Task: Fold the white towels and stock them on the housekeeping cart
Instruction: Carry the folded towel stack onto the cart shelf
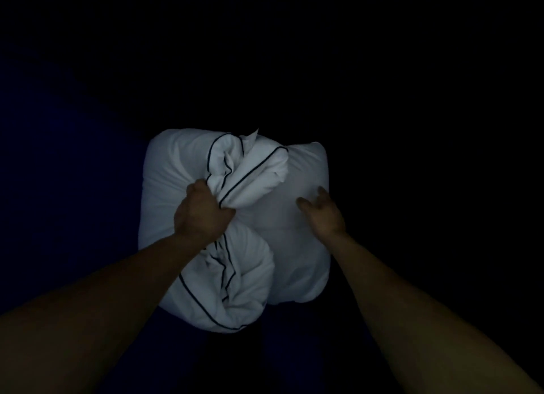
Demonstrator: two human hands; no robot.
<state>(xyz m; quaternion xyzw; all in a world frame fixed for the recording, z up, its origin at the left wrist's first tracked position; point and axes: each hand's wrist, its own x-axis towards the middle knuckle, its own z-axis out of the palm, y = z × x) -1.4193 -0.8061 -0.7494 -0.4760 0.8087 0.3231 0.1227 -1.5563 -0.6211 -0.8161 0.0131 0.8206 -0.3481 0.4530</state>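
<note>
The scene is very dark. A white cloth with thin dark piping lies bunched across a plump white bundle that looks like a pillow or stacked linen in the middle of the head view. My left hand grips a gathered fold of the piped cloth near its middle. My right hand rests on the right part of the white bundle with its fingers spread and relaxed, holding nothing. Both forearms reach in from the bottom corners.
Everything around the white bundle is nearly black; a faint dark-blue surface shows at the left. No cart or other object can be made out.
</note>
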